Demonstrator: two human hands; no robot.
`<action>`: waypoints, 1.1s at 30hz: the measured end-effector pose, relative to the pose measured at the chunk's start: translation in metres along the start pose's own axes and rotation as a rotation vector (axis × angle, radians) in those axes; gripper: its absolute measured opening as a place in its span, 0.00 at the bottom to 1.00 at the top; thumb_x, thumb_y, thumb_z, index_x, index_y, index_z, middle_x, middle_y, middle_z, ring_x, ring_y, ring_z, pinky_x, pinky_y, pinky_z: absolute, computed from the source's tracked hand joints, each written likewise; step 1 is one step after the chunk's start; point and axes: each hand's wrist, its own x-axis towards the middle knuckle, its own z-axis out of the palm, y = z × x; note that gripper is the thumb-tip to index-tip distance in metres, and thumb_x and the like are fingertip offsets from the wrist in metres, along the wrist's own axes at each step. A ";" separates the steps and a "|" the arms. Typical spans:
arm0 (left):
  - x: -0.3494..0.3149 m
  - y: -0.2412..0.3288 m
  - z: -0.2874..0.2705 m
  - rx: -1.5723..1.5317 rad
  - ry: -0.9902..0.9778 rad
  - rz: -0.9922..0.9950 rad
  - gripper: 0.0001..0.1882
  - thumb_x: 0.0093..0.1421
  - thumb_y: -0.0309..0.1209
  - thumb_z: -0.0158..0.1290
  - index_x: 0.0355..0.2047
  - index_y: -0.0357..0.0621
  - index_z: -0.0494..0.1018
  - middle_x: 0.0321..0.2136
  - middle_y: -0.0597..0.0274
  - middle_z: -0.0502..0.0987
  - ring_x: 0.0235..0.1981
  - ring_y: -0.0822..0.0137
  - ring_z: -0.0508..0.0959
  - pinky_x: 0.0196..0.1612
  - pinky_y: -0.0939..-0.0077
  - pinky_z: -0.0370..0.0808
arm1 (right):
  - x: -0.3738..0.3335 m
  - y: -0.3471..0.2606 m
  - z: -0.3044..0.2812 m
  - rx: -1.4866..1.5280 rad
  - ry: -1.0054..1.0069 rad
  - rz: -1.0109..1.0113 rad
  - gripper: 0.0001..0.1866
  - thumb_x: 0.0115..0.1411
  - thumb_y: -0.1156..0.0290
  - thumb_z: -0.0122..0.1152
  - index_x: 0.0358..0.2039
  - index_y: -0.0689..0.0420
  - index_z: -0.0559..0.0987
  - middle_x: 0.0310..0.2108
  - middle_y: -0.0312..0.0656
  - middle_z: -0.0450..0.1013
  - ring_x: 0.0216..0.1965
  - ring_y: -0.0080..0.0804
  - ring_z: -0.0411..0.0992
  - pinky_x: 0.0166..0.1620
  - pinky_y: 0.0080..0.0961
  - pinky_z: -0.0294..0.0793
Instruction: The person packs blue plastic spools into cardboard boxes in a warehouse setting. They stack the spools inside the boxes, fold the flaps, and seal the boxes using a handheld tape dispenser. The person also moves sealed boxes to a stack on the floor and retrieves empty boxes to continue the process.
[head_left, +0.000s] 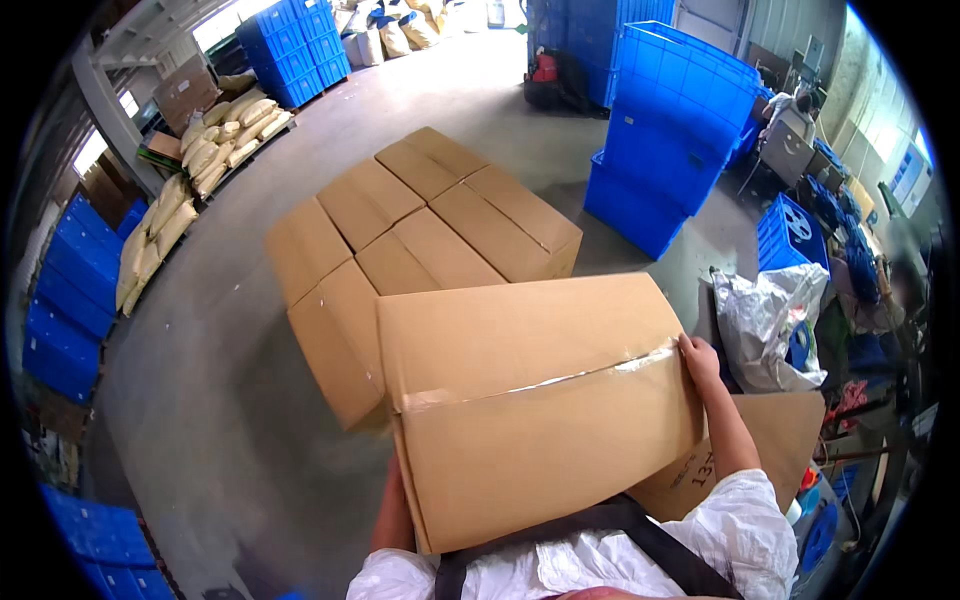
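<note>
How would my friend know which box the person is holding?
Start at the cluster of brown cartons on the grey floor, then come nearer, toward the person's white sleeves. There you find one big brown box with shiny tape across its top and the right hand at its right edge. Unlike the cartons beyond it, this one is held.

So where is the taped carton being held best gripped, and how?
The taped carton is probably best held by its left and right ends, one hand from each side: it is broad and boxy, with no handle showing. The right hand grips its right end beside the tape; the left hand is hidden.
</note>
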 end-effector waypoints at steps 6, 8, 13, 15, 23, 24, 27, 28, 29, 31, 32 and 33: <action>0.126 0.097 0.060 -0.044 0.010 -0.013 0.35 0.66 0.58 0.36 0.59 0.41 0.64 0.54 0.56 0.70 0.52 0.57 0.72 0.52 0.62 0.70 | 0.195 -0.185 0.017 0.083 0.012 -0.134 0.28 0.57 0.42 0.50 0.34 0.57 0.80 0.32 0.51 0.77 0.39 0.49 0.75 0.42 0.39 0.71; 0.163 0.127 0.077 -0.060 0.021 -0.034 0.35 0.66 0.58 0.36 0.59 0.41 0.63 0.54 0.56 0.70 0.52 0.57 0.71 0.53 0.61 0.69 | 0.257 -0.233 0.027 0.014 0.064 -0.238 0.27 0.57 0.43 0.50 0.33 0.56 0.80 0.31 0.50 0.77 0.39 0.48 0.75 0.41 0.39 0.71; 0.222 0.205 0.117 -0.065 0.062 -0.034 0.35 0.66 0.58 0.35 0.60 0.42 0.62 0.56 0.56 0.68 0.53 0.56 0.71 0.54 0.60 0.69 | 0.378 -0.350 0.053 0.062 0.036 -0.348 0.22 0.60 0.50 0.53 0.36 0.57 0.80 0.28 0.45 0.77 0.32 0.37 0.75 0.36 0.31 0.71; 0.238 0.219 0.126 -0.078 0.087 -0.058 0.36 0.66 0.58 0.35 0.60 0.42 0.62 0.56 0.56 0.68 0.54 0.56 0.70 0.54 0.60 0.68 | 0.415 -0.373 0.082 0.075 0.013 -0.385 0.22 0.60 0.49 0.53 0.38 0.56 0.80 0.30 0.44 0.77 0.31 0.36 0.75 0.37 0.29 0.71; 0.245 0.296 0.197 -0.128 0.193 -0.050 0.36 0.66 0.59 0.34 0.62 0.43 0.60 0.58 0.56 0.66 0.55 0.56 0.69 0.56 0.59 0.67 | 0.503 -0.401 0.151 -0.131 -0.406 -0.561 0.37 0.58 0.48 0.54 0.64 0.50 0.60 0.57 0.50 0.66 0.58 0.47 0.64 0.58 0.36 0.63; 0.241 0.307 0.207 -0.141 0.208 -0.034 0.36 0.66 0.59 0.34 0.62 0.44 0.60 0.59 0.56 0.66 0.55 0.55 0.69 0.56 0.59 0.67 | 0.505 -0.387 0.145 0.000 -0.483 -0.493 0.36 0.59 0.47 0.53 0.64 0.51 0.61 0.58 0.49 0.65 0.59 0.45 0.63 0.59 0.35 0.62; 0.207 0.335 0.230 -0.235 0.273 0.033 0.36 0.66 0.59 0.34 0.62 0.44 0.60 0.59 0.57 0.65 0.56 0.55 0.68 0.57 0.58 0.66 | 0.522 -0.355 0.123 0.425 -0.641 -0.327 0.34 0.62 0.46 0.50 0.64 0.51 0.62 0.60 0.46 0.63 0.62 0.39 0.61 0.62 0.33 0.57; 0.190 0.343 0.231 -0.284 0.309 0.061 0.36 0.66 0.59 0.33 0.62 0.44 0.59 0.60 0.57 0.65 0.56 0.55 0.68 0.57 0.58 0.66 | 0.525 -0.343 0.120 0.580 -0.688 -0.273 0.34 0.63 0.45 0.50 0.64 0.51 0.63 0.61 0.45 0.63 0.63 0.37 0.60 0.63 0.33 0.56; 0.180 0.345 0.226 -0.347 0.316 0.070 0.37 0.66 0.59 0.33 0.64 0.44 0.56 0.62 0.56 0.61 0.59 0.55 0.65 0.59 0.58 0.63 | 0.521 -0.317 0.124 0.709 -0.679 -0.205 0.34 0.63 0.45 0.49 0.64 0.52 0.63 0.61 0.45 0.64 0.63 0.37 0.59 0.64 0.33 0.55; 0.166 0.350 0.215 -0.349 0.320 0.119 0.38 0.66 0.59 0.33 0.65 0.44 0.52 0.64 0.56 0.55 0.62 0.55 0.60 0.62 0.57 0.60 | 0.494 -0.255 0.149 0.961 -0.649 -0.086 0.35 0.64 0.44 0.47 0.63 0.54 0.63 0.59 0.47 0.65 0.63 0.38 0.59 0.65 0.34 0.54; 0.164 0.352 0.207 -0.296 0.324 0.169 0.38 0.66 0.59 0.33 0.66 0.45 0.50 0.65 0.55 0.54 0.63 0.55 0.59 0.62 0.56 0.59 | 0.475 -0.251 0.160 1.066 -0.664 -0.118 0.35 0.65 0.43 0.44 0.63 0.55 0.63 0.60 0.46 0.63 0.65 0.37 0.56 0.66 0.35 0.51; 0.169 0.349 0.210 -0.247 0.325 0.214 0.39 0.65 0.60 0.34 0.66 0.46 0.49 0.65 0.54 0.53 0.63 0.56 0.58 0.62 0.55 0.59 | 0.455 -0.248 0.170 1.164 -0.676 -0.150 0.35 0.66 0.42 0.41 0.63 0.57 0.62 0.61 0.46 0.62 0.66 0.37 0.53 0.66 0.35 0.49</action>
